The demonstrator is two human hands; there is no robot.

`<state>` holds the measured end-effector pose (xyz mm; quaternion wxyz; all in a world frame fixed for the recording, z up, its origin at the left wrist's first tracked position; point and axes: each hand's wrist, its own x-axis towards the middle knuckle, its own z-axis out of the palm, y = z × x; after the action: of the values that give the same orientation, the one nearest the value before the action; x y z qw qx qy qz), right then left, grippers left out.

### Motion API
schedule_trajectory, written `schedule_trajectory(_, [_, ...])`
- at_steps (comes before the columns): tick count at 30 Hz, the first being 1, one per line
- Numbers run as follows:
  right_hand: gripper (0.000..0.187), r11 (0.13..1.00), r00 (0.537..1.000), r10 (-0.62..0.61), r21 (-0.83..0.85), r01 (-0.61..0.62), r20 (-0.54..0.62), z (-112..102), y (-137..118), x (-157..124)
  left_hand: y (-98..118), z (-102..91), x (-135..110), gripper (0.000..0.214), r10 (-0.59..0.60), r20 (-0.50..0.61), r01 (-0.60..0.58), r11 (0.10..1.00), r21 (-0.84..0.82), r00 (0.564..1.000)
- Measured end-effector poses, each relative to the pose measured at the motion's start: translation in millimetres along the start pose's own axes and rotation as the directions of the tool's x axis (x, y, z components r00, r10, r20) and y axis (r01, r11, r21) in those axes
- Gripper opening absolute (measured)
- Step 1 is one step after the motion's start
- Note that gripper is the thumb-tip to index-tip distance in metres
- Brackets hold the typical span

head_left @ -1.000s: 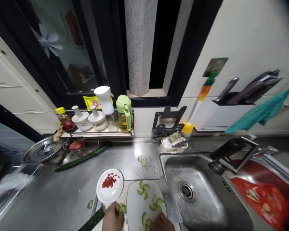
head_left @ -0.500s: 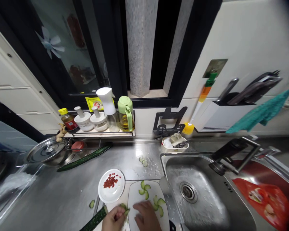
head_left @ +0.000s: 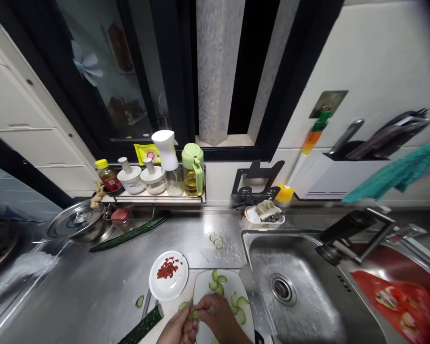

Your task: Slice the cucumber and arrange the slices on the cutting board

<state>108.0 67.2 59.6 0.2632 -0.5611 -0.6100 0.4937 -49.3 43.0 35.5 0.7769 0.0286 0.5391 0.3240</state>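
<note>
Both hands meet at the bottom edge over a white oval plate (head_left: 204,286) that carries several cucumber slices (head_left: 217,282). My left hand (head_left: 177,329) and my right hand (head_left: 218,317) are closed, fingertips pinched together on a few cucumber slices (head_left: 194,313) between them. A half cucumber (head_left: 143,327) with its cut end up lies just left of my left hand. A small white plate of chopped red chilli (head_left: 168,282) sits beyond it.
A steel sink (head_left: 290,286) lies to the right, with a black tap (head_left: 351,234) and a red basin (head_left: 397,296). A whole cucumber (head_left: 129,234), a pot lid (head_left: 75,222) and a condiment rack (head_left: 154,177) stand behind. Loose slices (head_left: 216,240) lie on the counter.
My right hand moved left across the plate to meet my left hand, and both now pinch slices together. The view shifted slightly to the left.
</note>
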Motion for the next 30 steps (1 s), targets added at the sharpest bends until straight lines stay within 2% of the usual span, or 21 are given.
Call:
schedule_trajectory(2, [0.01, 1.0, 1.0, -0.001, -0.017, 0.001, 0.0, -3.4, 0.7, -0.5, 2.7, 6.5, -3.0, 0.035, -0.03, 0.016, 0.031, 0.998, -0.047, 0.999])
schedule_trajectory(4, [0.011, 0.999, 1.0, 0.018, -0.044, -0.018, 0.001, -7.1, 3.4, -0.2, 4.3, 9.9, -2.7, 0.034, 0.003, 0.02, -0.002, 0.997, -0.08, 1.0])
schedule_trajectory(7, [0.014, 0.994, 0.999, 0.044, -0.098, -0.043, 0.012, -13.8, 6.6, 0.2, 3.7, 10.1, 3.4, 0.042, 0.07, -0.034, -0.073, 0.993, -0.097, 0.997])
schedule_trajectory(10, [0.016, 0.981, 0.998, 0.06, -0.184, -0.056, 0.014, -20.2, 5.1, 0.3, -0.7, 6.0, 13.4, 0.046, 0.156, -0.068, -0.156, 0.988, -0.001, 0.985])
schedule_trajectory(12, [0.017, 0.964, 0.997, 0.073, -0.256, -0.069, 0.008, -22.4, 2.6, 0.9, -5.0, 1.8, 20.5, 0.041, 0.248, -0.041, -0.242, 0.963, 0.118, 0.968])
schedule_trajectory(16, [0.016, 0.903, 0.996, 0.09, -0.418, -0.093, -0.028, -21.5, 1.0, 4.1, -12.0, -4.9, 30.7, 0.026, 0.43, -0.015, -0.394, 0.84, 0.373, 0.903])
schedule_trajectory(20, [0.015, 0.833, 0.999, 0.037, -0.553, -0.026, 0.009, -19.4, 0.8, 8.1, -13.4, -2.7, 29.8, 0.022, 0.573, -0.054, -0.403, 0.637, 0.657, 0.818])
schedule_trajectory(23, [0.015, 0.777, 0.999, 0.028, -0.63, -0.002, 0.033, -19.2, -2.6, 10.7, -13.0, 2.7, 24.7, 0.016, 0.665, -0.048, -0.389, 0.493, 0.778, 0.745])
schedule_trajectory(26, [0.013, 0.733, 0.998, 0.02, -0.68, 0.031, 0.067, -18.1, -3.3, 13.8, -13.1, 6.1, 21.6, 0.013, 0.69, -0.032, -0.365, 0.421, 0.83, 0.723])
schedule_trajectory(30, [0.01, 0.679, 0.992, -0.016, -0.727, 0.103, 0.126, -13.4, 6.6, 19.1, -13.1, 4.6, 23.1, 0.011, 0.71, -0.045, -0.323, 0.374, 0.869, 0.703])
